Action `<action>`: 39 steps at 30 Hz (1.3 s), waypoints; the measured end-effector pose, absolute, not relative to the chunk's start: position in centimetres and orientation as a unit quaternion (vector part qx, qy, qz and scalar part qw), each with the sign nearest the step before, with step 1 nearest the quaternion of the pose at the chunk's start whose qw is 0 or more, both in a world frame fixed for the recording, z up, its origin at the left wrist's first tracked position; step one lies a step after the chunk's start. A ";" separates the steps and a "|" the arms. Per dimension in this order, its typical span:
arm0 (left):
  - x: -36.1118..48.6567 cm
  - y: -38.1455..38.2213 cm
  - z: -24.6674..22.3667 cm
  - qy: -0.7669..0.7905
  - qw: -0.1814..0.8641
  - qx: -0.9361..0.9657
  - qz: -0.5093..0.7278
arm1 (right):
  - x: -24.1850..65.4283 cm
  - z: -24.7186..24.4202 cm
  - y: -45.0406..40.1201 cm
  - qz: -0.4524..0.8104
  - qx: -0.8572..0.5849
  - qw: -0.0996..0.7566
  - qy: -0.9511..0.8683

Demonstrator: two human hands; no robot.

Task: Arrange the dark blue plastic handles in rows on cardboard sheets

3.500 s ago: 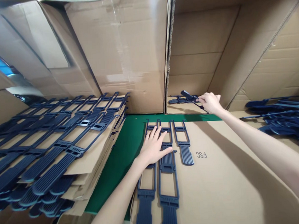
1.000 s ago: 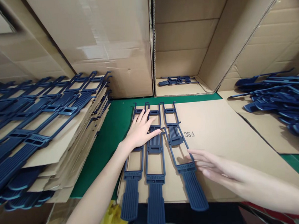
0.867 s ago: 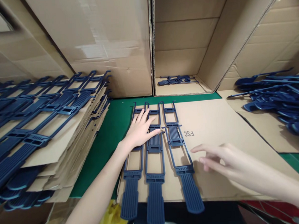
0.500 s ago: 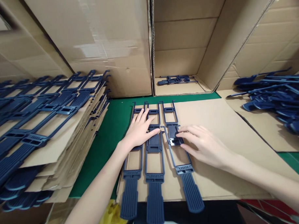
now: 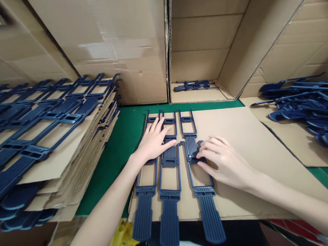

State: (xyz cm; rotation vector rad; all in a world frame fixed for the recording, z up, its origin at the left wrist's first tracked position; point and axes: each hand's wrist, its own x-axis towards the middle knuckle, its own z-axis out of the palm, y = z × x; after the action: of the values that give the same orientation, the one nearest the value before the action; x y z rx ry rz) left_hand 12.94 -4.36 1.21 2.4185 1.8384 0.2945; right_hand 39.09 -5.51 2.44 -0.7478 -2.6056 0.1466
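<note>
Three columns of dark blue plastic frames with ribbed, paddle-like ends lie on a cardboard sheet [image 5: 234, 135]. My left hand [image 5: 154, 141] rests flat and spread across the left frame [image 5: 143, 195] and the middle frame [image 5: 169, 194]. At the right column, my right hand [image 5: 221, 160] pinches the near frame [image 5: 204, 193] by its right edge, close to the crosspiece. That frame's upper end meets the ribbed tail of the far frame [image 5: 188, 126]. My right fingers partly hide the joint, and my left palm covers parts of the frames beneath.
Layered cardboard sheets and blue frames form a stack [image 5: 73, 147] at the left. A loose pile of blue parts [image 5: 308, 107] lies at the right. An upright open carton [image 5: 198, 35] at the back holds a few blue parts [image 5: 195, 85]. Green tabletop [image 5: 111, 168] shows between.
My right hand has shifted the near right frame slightly to the right, and it now lies straighter under the far one. My left hand stays in place.
</note>
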 end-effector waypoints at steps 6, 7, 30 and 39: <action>12.9 -4.4 1.1 0.599 0.041 0.793 0.097 | 38.7 2.2 -5.4 0.062 -0.283 0.207 -0.934; 12.8 -4.4 1.1 0.599 0.041 0.793 0.097 | 38.7 2.2 -5.4 0.064 -0.281 0.207 -0.935; 12.8 -5.4 2.8 0.520 0.080 0.844 0.103 | 37.9 1.1 -1.8 0.137 -0.307 0.139 -0.931; 12.9 -5.7 2.4 0.511 0.082 0.854 0.055 | 36.8 -0.6 -1.1 0.149 -0.263 0.139 -0.943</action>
State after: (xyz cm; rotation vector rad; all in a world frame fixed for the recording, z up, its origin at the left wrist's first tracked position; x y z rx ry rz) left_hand 12.94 -5.68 2.43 2.5513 1.5278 0.1637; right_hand 36.79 -1.07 -0.56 -0.7591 -2.7271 0.4322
